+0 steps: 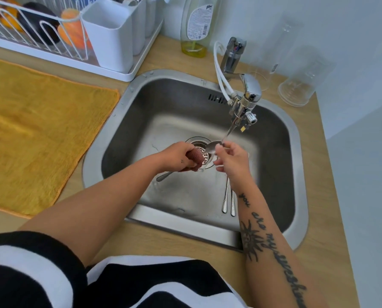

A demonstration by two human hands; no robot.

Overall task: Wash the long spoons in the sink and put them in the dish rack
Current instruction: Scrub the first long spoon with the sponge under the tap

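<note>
1. Currently the right hand (231, 158) pinches a long thin steel spoon (215, 145) by its handle, bowl held over the drain under the chrome tap (244, 103). Fingers are closed on the handle; water appears to run onto it, though the stream is faint.
2. Left hand (179, 157) is clenched around a reddish-brown mesh scrubbing pad (196, 157), just beside the spoon bowl, apparently not touching it.
3. Step in hand, as judged: rinsing or scrubbing this one spoon.
4. Below the hands, on the floor of the stainless steel sink (272, 121): two long steel spoon handles (229, 202) lying side by side near the front wall, and another steel handle (164, 176) jutting out from under the left hand. Their bowls are hidden. These appear unwashed.
5. White wire dish rack (52, 44) stands on the wooden bench (332, 196) at far left, well apart from the sink. Its nearest white plastic cutlery cup (110, 41) looks empty; rear cups hold indistinct items.
6. Progress, as judged: early; at least three spoons left, and none identifiable in the rack.
</note>
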